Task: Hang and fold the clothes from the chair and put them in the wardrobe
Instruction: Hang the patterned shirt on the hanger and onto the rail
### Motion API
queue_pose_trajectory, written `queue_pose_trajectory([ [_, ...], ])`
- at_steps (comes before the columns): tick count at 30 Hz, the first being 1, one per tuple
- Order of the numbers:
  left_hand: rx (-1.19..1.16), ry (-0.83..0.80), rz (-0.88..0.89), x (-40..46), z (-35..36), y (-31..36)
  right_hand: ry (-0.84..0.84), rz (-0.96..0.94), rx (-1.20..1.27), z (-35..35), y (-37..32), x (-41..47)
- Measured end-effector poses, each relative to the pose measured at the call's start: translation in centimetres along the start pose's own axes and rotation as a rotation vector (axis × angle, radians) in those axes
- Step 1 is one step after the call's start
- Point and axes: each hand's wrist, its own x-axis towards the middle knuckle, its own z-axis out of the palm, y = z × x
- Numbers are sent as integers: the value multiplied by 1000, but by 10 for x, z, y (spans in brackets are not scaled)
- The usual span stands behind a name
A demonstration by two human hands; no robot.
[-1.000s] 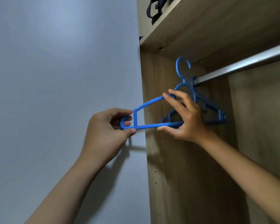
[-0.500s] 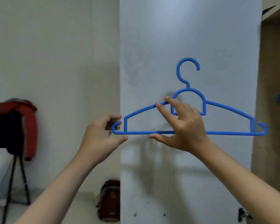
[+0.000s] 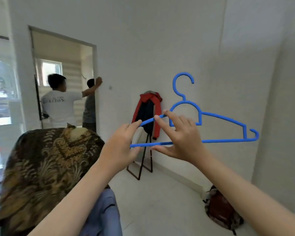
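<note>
Both hands are gripping the empty blue hanger [image 3: 223, 128] in mid-air, left hand [image 3: 122, 145] pinching its left end, right hand [image 3: 180, 138] grasping the middle, while the brown patterned garment [image 3: 46, 167] draped near-left is probably awaiting threading next.

Single head-mounted wide-angle cam, no second view so no overlap. It looks forward, roughly level, from the wearer's eye line across the room toward a white corner. Both forearms enter from the bottom edge; left hand [image 3: 120, 147] and right hand [image 3: 182, 138] sit close, mid-frame. Doorway [image 3: 63, 79] far left, floor [image 3: 160, 201] at bottom. Strong barrel distortion at the edges.
</note>
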Motion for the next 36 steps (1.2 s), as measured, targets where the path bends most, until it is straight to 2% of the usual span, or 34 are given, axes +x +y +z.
queue_pose_trajectory([
  [6, 212, -33, -190, -27, -34, -125, 79, -173, 138, 122, -69, 54],
  [10, 290, -73, -330, -41, -54, -205, 107, -189, 210, 209, -91, 71],
  [13, 320, -94, -425, -49, -62, -262, 19, -142, 242, 272, -100, 81],
  [16, 316, -100, -500, -58, -61, -309, -146, -61, 349, 324, -109, 84],
  [20, 309, -135, -545, -63, -49, -359, -369, -24, 585, 367, -121, 81],
  [23, 283, -151, -557, -60, -38, -392, -465, -28, 688, 390, -129, 74],
  [26, 261, -172, -570, -56, -24, -427, -482, -33, 667, 417, -132, 70],
  [31, 234, -155, -492, -41, 2, -494, -482, 127, 658, 451, -143, 78],
  [36, 286, -44, -594, -29, 31, -556, -516, 316, 628, 490, -145, 87],
])
